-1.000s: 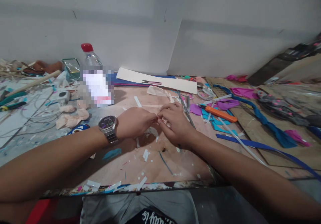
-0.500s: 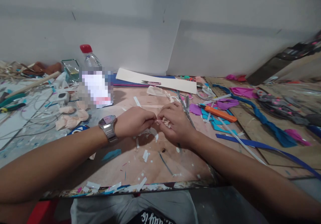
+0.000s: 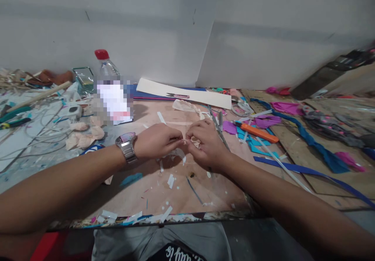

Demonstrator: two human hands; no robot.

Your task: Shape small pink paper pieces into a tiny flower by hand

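Observation:
Above the middle of the table, my left hand [image 3: 158, 140], with a steel watch on its wrist, pinches thumb and forefinger together. They hold one end of a small pale peach crumpled piece [image 3: 195, 142], which looks like crepe paper. My right hand [image 3: 206, 142] has its fingers curled round the same piece, its fingertips almost touching those of the left. Most of the piece is hidden by the right fingers. Behind the hands lies a similar pale strip [image 3: 186, 105]. Scissors [image 3: 217, 124] rest just past the right hand, partly covered by it.
Left stand a red-capped bottle [image 3: 108, 66] and a lit phone [image 3: 115, 102]; peach scraps [image 3: 84, 137] and green-handled pliers [image 3: 16, 114] lie farther left. Snips [image 3: 178, 95] rest on a cream board [image 3: 205, 98]. An orange cutter [image 3: 258, 132] and a blue strip [image 3: 307, 169] lie right.
Both hands stay at the same spot and keep their pinch on the peach piece. The fingers have shifted only slightly, and the whole view has moved a little.

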